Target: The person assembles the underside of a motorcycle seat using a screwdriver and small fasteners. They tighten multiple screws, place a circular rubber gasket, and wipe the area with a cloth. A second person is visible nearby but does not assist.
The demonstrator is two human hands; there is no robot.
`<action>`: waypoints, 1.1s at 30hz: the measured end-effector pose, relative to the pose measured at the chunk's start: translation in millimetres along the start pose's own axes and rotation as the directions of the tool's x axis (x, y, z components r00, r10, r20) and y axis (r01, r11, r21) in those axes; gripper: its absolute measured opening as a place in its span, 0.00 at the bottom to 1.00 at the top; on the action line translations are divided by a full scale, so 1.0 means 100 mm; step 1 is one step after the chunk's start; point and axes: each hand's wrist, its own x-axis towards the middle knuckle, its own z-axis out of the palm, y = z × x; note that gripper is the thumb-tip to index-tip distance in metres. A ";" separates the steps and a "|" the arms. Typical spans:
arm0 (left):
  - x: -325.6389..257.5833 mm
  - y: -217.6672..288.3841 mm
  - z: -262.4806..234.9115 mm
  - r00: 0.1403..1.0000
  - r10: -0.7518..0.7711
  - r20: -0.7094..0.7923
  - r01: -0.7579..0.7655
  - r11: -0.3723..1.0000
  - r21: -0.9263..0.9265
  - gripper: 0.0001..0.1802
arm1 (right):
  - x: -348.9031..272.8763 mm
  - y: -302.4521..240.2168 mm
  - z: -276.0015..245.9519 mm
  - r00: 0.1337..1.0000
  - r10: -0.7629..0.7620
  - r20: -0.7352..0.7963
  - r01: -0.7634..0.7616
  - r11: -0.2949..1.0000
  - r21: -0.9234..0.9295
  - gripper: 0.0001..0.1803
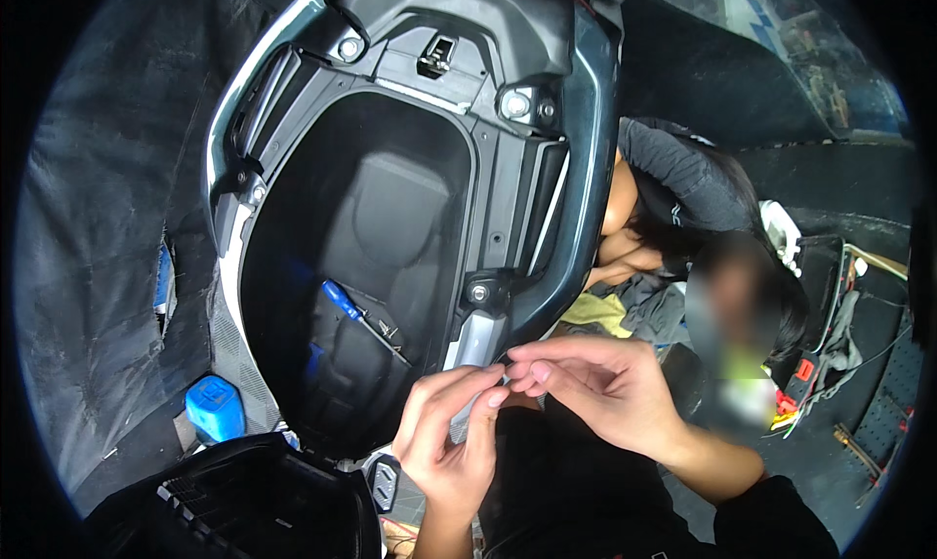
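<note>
I was looking down into the open under-seat storage tub (371,257) of a scooter, its dark plastic walls curving around a deep black well. My left hand (449,442) and right hand (595,388) met just below the tub's near rim, over a grey panel (478,339). The fingertips (515,372) of both hands were pinched together on something very small; I could not tell what it was, as the fingers hid it. Neither hand was nearer than the other: the pinch sat between them. A blue-handled screwdriver (356,313) lay inside the tub, up and to the left of my left hand, its shaft slanting down toward the right. Another person (683,188) crouched at the right.
</note>
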 end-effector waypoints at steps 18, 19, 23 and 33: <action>-0.05 -0.02 0.03 0.994 0.082 0.066 -0.087 0.993 0.074 0.13 | 0.08 -0.11 -0.17 0.981 -0.171 0.097 0.187 0.962 -0.200 0.10; -0.04 -0.04 0.00 0.994 0.065 0.084 -0.071 0.995 0.066 0.12 | 0.09 -0.13 -0.17 0.983 -0.142 0.114 0.164 0.961 -0.221 0.10; -0.02 -0.02 -0.02 0.992 0.076 0.101 -0.085 0.993 0.088 0.09 | 0.15 -0.20 -0.22 0.981 -0.032 0.193 0.080 0.966 -0.245 0.10; -0.02 -0.05 -0.07 1.000 0.025 0.008 -0.025 0.999 -0.038 0.10 | 0.32 -0.28 -0.17 0.961 -0.020 0.277 0.080 0.975 -0.206 0.10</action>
